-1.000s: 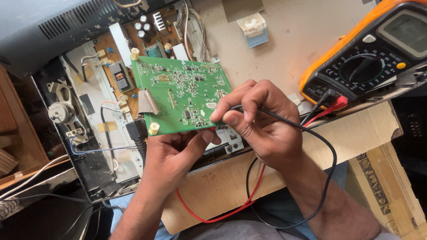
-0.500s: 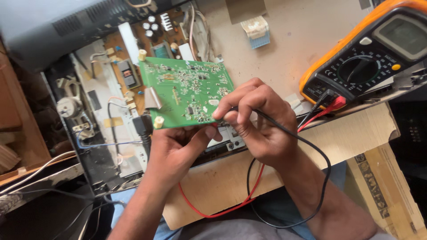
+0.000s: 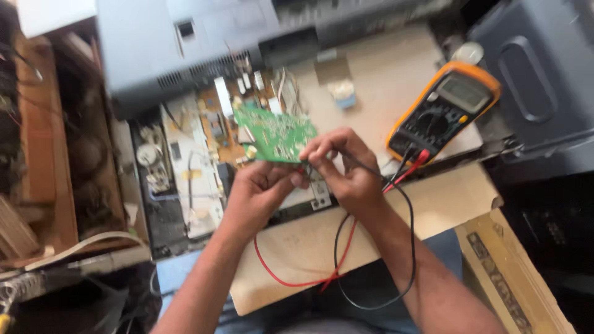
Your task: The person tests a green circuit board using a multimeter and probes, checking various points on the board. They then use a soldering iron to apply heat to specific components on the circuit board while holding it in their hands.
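Observation:
My left hand (image 3: 263, 185) grips the near edge of a green circuit board (image 3: 275, 133) and holds it tilted up over an opened device. My right hand (image 3: 343, 167) pinches a black probe against the board's right edge; its black lead (image 3: 408, 235) loops down toward my lap. A red lead (image 3: 278, 278) curves below both wrists. Both leads run to an orange multimeter (image 3: 442, 111) lying at the right. The probe tip is hidden by my fingers and by blur.
The opened device chassis (image 3: 185, 167) with boards and wiring lies left of the hands, under a grey casing (image 3: 185, 49). A cardboard sheet (image 3: 371, 235) covers the work surface. A dark grey housing (image 3: 544, 80) stands at the right, wooden parts (image 3: 43, 154) at the left.
The view has pulled back and swung, so hands and board look smaller and more central. The grip on board and probe is unchanged. The picture is now blurred.

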